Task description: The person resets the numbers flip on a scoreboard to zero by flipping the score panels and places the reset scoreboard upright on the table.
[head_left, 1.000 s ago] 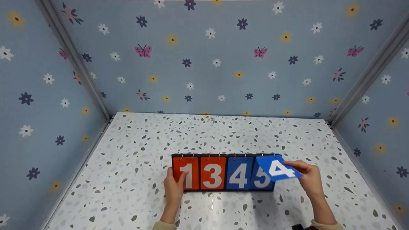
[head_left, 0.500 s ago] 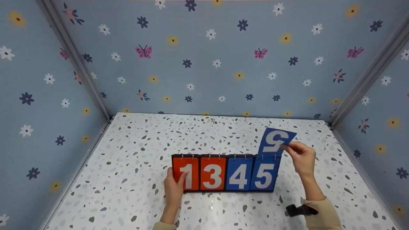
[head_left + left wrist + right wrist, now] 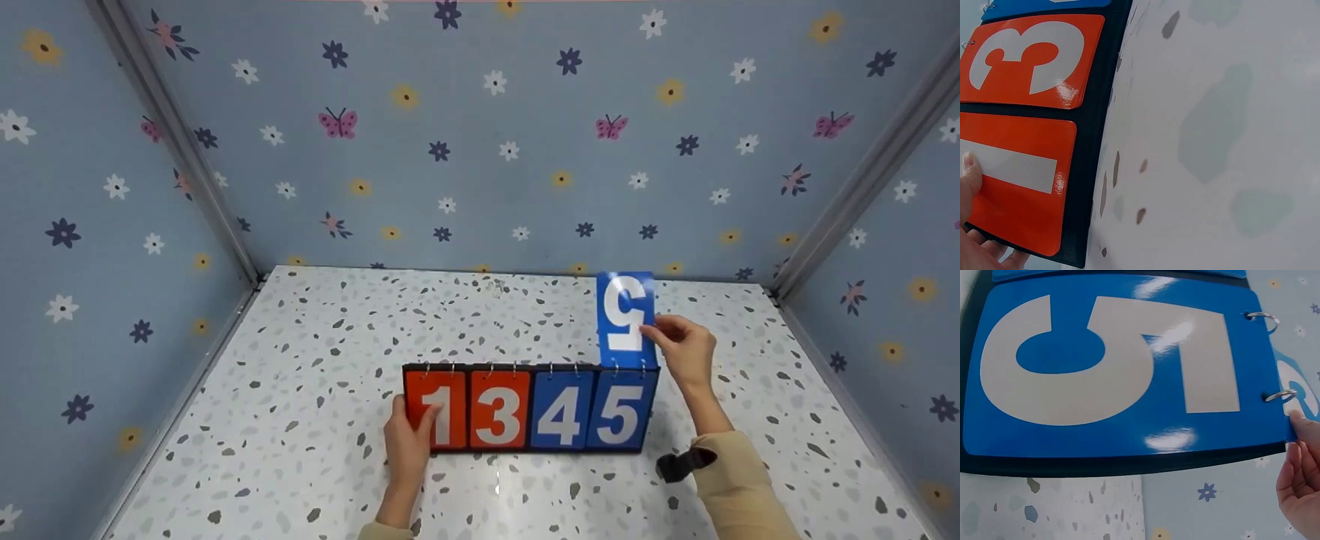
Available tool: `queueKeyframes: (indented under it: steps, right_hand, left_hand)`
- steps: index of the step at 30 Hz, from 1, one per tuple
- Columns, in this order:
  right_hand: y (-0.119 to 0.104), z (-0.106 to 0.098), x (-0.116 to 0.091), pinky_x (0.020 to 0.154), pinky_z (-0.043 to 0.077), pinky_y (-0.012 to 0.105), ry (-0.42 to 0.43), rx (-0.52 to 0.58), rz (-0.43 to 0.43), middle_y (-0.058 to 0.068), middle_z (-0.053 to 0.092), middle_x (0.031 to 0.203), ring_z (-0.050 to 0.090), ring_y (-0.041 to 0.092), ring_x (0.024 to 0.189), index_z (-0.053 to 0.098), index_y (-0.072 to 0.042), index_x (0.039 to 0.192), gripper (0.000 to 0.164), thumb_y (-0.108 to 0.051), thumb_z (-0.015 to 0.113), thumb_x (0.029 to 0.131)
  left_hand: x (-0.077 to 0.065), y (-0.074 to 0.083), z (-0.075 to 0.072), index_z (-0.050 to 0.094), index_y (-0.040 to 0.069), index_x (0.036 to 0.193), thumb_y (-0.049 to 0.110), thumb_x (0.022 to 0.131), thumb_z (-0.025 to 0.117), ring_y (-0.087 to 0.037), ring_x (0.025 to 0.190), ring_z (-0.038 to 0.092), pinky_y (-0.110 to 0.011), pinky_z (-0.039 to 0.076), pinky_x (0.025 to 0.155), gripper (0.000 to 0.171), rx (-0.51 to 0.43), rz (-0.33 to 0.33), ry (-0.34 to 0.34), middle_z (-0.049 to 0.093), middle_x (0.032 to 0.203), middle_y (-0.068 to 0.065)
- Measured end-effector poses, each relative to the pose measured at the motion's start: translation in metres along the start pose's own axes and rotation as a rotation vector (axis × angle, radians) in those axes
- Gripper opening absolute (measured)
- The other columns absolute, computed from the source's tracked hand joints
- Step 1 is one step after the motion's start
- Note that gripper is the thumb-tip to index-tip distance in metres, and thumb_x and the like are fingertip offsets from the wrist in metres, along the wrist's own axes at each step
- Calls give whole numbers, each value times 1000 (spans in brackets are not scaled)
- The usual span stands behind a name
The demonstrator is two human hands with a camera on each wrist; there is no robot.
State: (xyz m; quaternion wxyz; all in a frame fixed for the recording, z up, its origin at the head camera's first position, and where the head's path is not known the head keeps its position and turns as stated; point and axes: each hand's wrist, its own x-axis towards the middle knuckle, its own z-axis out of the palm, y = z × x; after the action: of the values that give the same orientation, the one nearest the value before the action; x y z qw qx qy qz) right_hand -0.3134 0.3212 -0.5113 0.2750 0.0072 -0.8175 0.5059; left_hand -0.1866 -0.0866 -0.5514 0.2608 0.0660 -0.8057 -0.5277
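A flip scoreboard (image 3: 531,451) with a black backing leans on the speckled tabletop, showing red cards 1 and 3 and blue cards 4 and 5. My left hand (image 3: 407,442) grips its left end, thumb over the red 1 card (image 3: 1016,208) and fingers behind the board. At the right end, a blue card (image 3: 607,330) is swung up over the rings, bearing an upside-down 5. My right hand (image 3: 686,356) pinches that card's right edge between thumb and fingers. Below it hangs the blue 5 card (image 3: 1129,439), held by two metal rings (image 3: 1280,395).
A white speckled tabletop (image 3: 337,322) spreads around the board. Blue flower-patterned panels (image 3: 480,172) stand at the back and both sides, joined by grey corner posts (image 3: 180,135). A black strap piece (image 3: 679,465) sticks out from the right sleeve.
My right hand has lifted the blue 4 card up and over the rings, then drawn it leftward to stand upright above the board. A 5 card now shows beneath. My left hand stays put.
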Motion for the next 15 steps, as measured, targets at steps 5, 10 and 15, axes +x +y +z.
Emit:
queueKeyframes:
  steps: [5,10,15]
  right_hand:
    - [91,17,20,54,44,21,29,-150,-55,0,64,80,56,12,69,70,-19,98,33,-38,74,71]
    - [-14,0,-9,54,46,26,-24,-120,-70,8,65,79,58,15,68,70,-8,94,24,-26,71,78]
    - [-75,-11,-29,58,41,10,-14,-139,-69,13,66,78,57,8,65,68,2,88,16,-13,68,81]
  left_hand:
    - [-1,-1,0,49,3,96,24,77,71,-14,67,51,-29,45,61,35,-5,2,1,59,78,-5]
    - [-1,-1,0,48,3,91,22,76,72,-15,62,47,-27,42,56,34,3,33,17,54,71,-4]
    - [-1,-1,0,47,2,89,21,76,72,-14,59,44,-26,39,54,34,-1,58,26,49,66,-3]
